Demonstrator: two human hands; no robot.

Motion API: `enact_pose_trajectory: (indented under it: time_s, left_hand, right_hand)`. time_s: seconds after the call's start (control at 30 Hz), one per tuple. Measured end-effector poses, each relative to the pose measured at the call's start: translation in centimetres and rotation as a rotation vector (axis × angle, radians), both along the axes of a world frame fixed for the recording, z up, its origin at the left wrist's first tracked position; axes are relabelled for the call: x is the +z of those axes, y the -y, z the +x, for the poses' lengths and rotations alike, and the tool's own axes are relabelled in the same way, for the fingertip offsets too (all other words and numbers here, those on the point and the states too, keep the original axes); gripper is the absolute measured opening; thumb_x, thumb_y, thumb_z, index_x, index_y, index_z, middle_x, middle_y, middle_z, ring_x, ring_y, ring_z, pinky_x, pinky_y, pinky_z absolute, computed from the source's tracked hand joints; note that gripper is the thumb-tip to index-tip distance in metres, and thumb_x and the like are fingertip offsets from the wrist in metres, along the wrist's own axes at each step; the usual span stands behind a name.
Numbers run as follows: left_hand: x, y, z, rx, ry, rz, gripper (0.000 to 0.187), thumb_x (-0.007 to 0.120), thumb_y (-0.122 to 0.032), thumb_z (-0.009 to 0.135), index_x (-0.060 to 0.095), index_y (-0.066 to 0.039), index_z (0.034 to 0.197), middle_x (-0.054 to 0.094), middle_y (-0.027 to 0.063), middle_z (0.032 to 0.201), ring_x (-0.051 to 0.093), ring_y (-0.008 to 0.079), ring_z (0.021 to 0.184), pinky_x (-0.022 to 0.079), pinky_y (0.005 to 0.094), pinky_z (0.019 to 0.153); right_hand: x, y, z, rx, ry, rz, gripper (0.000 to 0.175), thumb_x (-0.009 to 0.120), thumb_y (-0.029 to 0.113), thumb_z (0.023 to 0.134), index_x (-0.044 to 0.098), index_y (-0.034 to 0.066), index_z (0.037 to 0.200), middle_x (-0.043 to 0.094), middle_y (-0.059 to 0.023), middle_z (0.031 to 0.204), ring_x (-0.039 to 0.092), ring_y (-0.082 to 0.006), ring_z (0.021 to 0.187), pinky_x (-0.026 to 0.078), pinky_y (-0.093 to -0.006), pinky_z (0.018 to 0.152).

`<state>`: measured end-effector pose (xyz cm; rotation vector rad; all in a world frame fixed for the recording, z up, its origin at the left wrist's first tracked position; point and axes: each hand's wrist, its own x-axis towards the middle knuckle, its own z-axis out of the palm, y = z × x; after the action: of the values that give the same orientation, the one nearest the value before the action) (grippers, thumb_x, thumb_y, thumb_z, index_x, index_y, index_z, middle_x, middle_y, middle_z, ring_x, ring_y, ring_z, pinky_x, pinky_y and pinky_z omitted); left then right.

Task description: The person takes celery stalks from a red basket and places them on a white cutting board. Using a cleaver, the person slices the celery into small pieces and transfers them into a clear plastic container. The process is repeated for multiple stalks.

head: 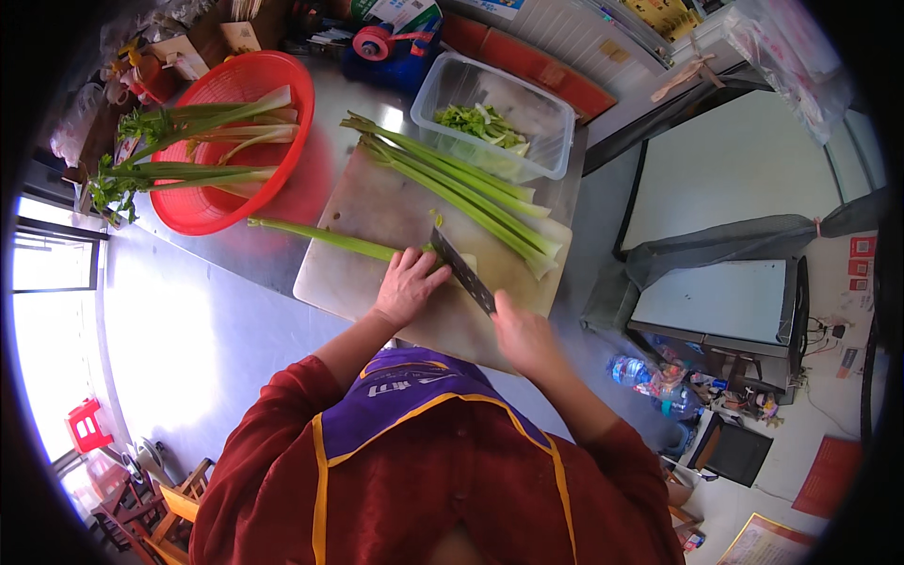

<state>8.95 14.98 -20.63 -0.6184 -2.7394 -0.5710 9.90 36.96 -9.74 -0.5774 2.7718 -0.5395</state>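
Observation:
My left hand (pixel 409 286) presses a celery stalk (pixel 332 239) down on the white cutting board (pixel 367 198), the stalk reaching out over the board's left edge. In my right hand (pixel 526 335) is the handle of a dark-bladed kitchen knife (pixel 462 270) with holes along its blade. The blade stands at the stalk's end, close to my left fingertips. Small green bits lie by the knife tip. Several long celery stalks (pixel 466 187) rest across the upper right of the board, their pale ends towards the right.
A red plastic basket (pixel 302 134) with leafy celery stands on the metal table (pixel 233 254) at the left. Behind the board is a clear plastic container (pixel 565 134) with cut green pieces. A blue tape dispenser (pixel 385 67) with a red reel stands at the back.

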Motion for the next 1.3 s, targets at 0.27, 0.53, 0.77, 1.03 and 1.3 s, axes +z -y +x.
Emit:
enact_pose_trajectory:
  time_s: [0.27, 0.53, 0.77, 1.03, 1.3]
  left_hand:
    - [0.1, -0.1, -0.1, 0.011, -0.055, 0.108, 0.03, 0.062, -0.011, 0.079, 0.065, -0.012, 0.109, 0.059, 0.0076, 0.111, 0.055, 0.029, 0.107, 0.048, 0.0405, 0.094]
    - [0.2, 0.1, 0.2, 0.02, -0.009, 0.181, 0.03, 0.062, -0.008, 0.078, 0.064, -0.007, 0.108, 0.059, 0.0106, 0.111, 0.055, 0.0322, 0.109, 0.05, 0.0415, 0.096]
    - [1.4, 0.7, 0.2, 0.188, 0.007, 0.043, 0.023, 0.064, -0.013, 0.08, 0.065, -0.015, 0.103, 0.059, 0.0058, 0.107, 0.055, 0.0281, 0.106, 0.046, 0.0403, 0.09]
    - [1.6, 1.2, 0.8, 0.236, 0.033, 0.035, 0.024, 0.063, -0.015, 0.081, 0.066, -0.019, 0.105, 0.057, 0.0026, 0.105, 0.053, 0.0241, 0.108, 0.043, 0.0378, 0.091]
    - [0.7, 1.6, 1.1, 0.213, -0.004, 0.108, 0.022, 0.065, -0.016, 0.082, 0.066, -0.014, 0.104, 0.06, 0.0033, 0.109, 0.056, 0.0259, 0.108, 0.045, 0.0398, 0.091]
  right_hand:
    - [0.0, 0.2, -1.2, 0.069, 0.059, 0.061, 0.015, 0.059, 0.013, 0.096, 0.05, 0.003, 0.104, 0.066, -0.0228, 0.074, 0.066, -0.0436, 0.069, 0.051, -0.0543, 0.061]
    - [-0.7, 0.9, -2.1, 0.119, -0.016, 0.006, 0.016, 0.056, 0.014, 0.097, 0.05, 0.0017, 0.106, 0.066, -0.0221, 0.068, 0.067, -0.0435, 0.063, 0.051, -0.0551, 0.058]
    - [-2.1, 1.4, -1.9, 0.156, -0.14, -0.083, 0.024, 0.061, 0.014, 0.094, 0.051, 0.0013, 0.113, 0.065, -0.0215, 0.066, 0.066, -0.0426, 0.062, 0.05, -0.0546, 0.056]
    - [-1.9, 2.2, -2.8, 0.173, -0.088, 0.004, 0.027, 0.061, 0.015, 0.095, 0.053, 0.0015, 0.117, 0.065, -0.0209, 0.064, 0.065, -0.0425, 0.059, 0.05, -0.0547, 0.056]
    - [-1.9, 3.5, -3.1, 0.21, -0.072, 0.035, 0.028, 0.06, 0.016, 0.096, 0.053, 0.0005, 0.118, 0.066, -0.0228, 0.068, 0.066, -0.0427, 0.061, 0.051, -0.054, 0.056]
